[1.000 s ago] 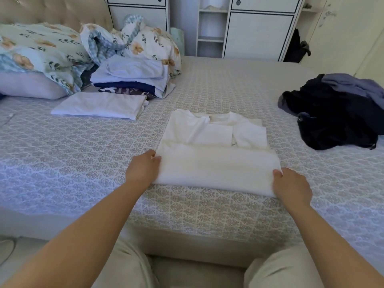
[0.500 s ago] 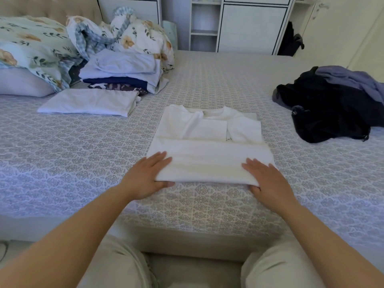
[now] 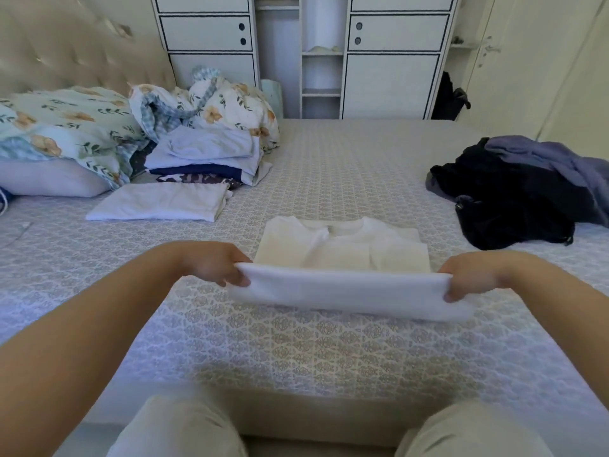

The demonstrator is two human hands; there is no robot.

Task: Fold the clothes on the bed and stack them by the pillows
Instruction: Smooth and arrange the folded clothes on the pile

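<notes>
Head view: both hands' grip pinches the white shirt (image 3: 342,288) above the patterned bed (image 3: 296,351), cabinets (image 3: 392,61) behind.

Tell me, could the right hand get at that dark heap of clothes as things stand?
Probably not right away: the right hand grips one end of the white shirt. Nothing lies between it and the dark heap, so once it lets go the way looks free.

Readable text: none in the head view.
White shirt (image 3: 342,255): no print or label can be made out; the cloth is blurred.
Cabinet doors (image 3: 393,31): only round holes and dark outlines, no lettering.
Bed sheet (image 3: 329,341): a repeating ornament pattern, no words or numbers.
</notes>
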